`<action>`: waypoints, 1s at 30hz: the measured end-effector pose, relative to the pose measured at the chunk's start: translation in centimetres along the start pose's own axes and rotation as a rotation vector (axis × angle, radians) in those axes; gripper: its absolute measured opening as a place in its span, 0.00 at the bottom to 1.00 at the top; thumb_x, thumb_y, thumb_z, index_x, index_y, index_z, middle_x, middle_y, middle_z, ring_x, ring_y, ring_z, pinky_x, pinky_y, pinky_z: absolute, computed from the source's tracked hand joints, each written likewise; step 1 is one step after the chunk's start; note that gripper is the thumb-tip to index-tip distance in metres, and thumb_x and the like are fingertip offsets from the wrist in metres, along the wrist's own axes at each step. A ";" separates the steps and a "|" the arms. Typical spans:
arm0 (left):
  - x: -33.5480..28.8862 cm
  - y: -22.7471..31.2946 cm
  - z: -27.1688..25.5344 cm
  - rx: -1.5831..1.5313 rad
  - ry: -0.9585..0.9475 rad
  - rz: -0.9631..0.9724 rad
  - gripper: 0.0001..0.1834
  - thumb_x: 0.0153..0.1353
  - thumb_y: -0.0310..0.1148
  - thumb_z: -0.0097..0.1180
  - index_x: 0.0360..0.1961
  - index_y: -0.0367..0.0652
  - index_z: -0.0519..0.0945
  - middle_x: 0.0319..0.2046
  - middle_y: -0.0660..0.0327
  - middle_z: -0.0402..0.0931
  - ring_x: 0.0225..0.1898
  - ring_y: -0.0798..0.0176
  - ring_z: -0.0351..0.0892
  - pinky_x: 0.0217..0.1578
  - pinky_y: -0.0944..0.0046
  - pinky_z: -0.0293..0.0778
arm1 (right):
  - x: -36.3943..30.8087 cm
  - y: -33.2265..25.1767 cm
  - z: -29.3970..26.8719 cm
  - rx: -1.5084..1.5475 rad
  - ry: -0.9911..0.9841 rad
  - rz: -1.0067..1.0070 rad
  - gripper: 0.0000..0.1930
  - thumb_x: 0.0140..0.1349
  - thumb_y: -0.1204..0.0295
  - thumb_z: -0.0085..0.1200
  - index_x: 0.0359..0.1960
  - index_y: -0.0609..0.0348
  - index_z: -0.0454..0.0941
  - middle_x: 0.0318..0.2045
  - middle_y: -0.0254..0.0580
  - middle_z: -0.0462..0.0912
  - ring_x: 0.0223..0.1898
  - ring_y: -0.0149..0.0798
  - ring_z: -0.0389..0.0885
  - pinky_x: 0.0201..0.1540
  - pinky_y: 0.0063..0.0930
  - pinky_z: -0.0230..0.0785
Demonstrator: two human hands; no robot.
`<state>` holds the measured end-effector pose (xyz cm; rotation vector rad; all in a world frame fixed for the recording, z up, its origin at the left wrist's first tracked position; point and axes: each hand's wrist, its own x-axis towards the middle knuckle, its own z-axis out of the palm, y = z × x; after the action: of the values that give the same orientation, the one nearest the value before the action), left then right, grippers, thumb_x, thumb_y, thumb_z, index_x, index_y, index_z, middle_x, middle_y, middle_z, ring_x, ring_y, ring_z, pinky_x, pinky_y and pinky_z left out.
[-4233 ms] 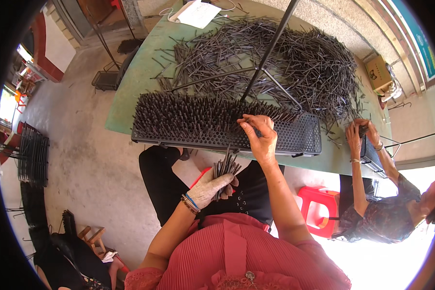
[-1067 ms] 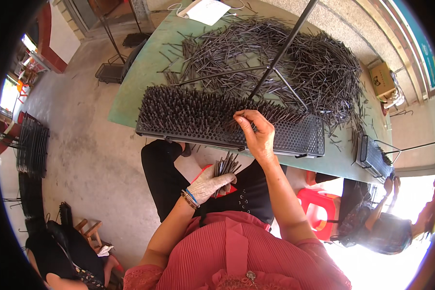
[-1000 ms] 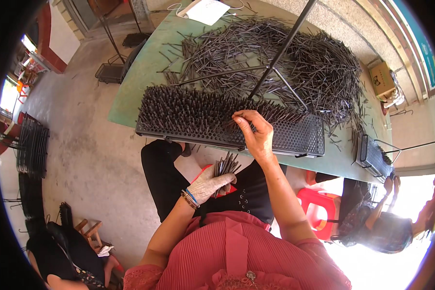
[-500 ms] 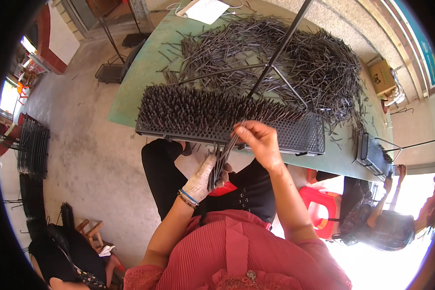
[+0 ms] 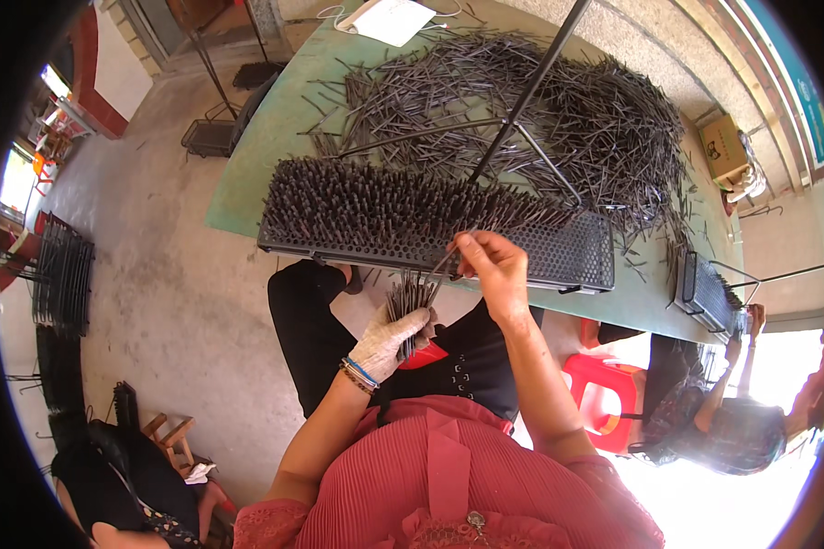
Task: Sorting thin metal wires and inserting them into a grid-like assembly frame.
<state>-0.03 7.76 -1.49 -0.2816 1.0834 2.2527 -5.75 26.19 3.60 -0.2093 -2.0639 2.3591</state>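
Note:
My left hand, in a pale glove, is closed around a bundle of thin dark rods above my lap. Bare, my right hand pinches one thin dark rod between thumb and fingertips, just over the near edge of the rack. That black perforated rack lies along the table's near edge. Upright rods fill its holes over the left and middle; bare holes show at its right end and along the near strip.
A large heap of loose rods covers the green table. A black rod frame rises from the rack. At right, a person works at another rack near a red stool. Another person sits lower left.
My right hand has drawn slightly away from the bundle, with a single rod now between its fingertips. The bundle in my left hand stands more upright and fanned out.

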 end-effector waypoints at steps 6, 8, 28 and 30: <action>-0.1 0.0 0.8 -0.016 0.022 -0.035 0.12 0.61 0.30 0.61 0.43 0.36 0.78 0.35 0.59 0.80 0.35 0.65 0.82 0.35 0.67 0.80 | 1.7 0.4 0.7 -0.205 0.119 -0.294 0.16 0.64 0.76 0.59 0.52 0.66 0.76 0.34 0.34 0.85 0.31 0.24 0.79 0.35 0.19 0.72; 0.3 -0.6 0.5 -0.070 0.032 -0.054 0.12 0.61 0.30 0.61 0.43 0.36 0.78 0.35 0.58 0.80 0.36 0.64 0.82 0.37 0.66 0.81 | 2.1 0.1 1.6 -0.344 0.158 -0.428 0.16 0.63 0.76 0.59 0.52 0.64 0.76 0.33 0.36 0.85 0.30 0.23 0.79 0.34 0.18 0.72; -0.2 0.3 0.4 -0.015 0.058 -0.061 0.12 0.63 0.28 0.59 0.46 0.36 0.77 0.38 0.58 0.81 0.37 0.64 0.84 0.34 0.68 0.80 | 3.5 -0.8 2.8 -1.060 -0.108 -0.917 0.14 0.56 0.77 0.60 0.45 0.58 0.82 0.43 0.38 0.79 0.39 0.41 0.77 0.42 0.34 0.65; -0.1 0.2 0.4 0.008 0.048 -0.075 0.12 0.63 0.28 0.59 0.46 0.36 0.77 0.38 0.58 0.81 0.37 0.64 0.83 0.35 0.69 0.80 | 3.3 -0.9 2.7 -1.060 -0.181 -0.994 0.14 0.56 0.77 0.60 0.45 0.58 0.82 0.44 0.38 0.79 0.39 0.41 0.77 0.41 0.34 0.65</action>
<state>-0.03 7.92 -0.99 -0.3694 1.0883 2.1846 -9.39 23.98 4.54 0.8434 -2.3969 0.6681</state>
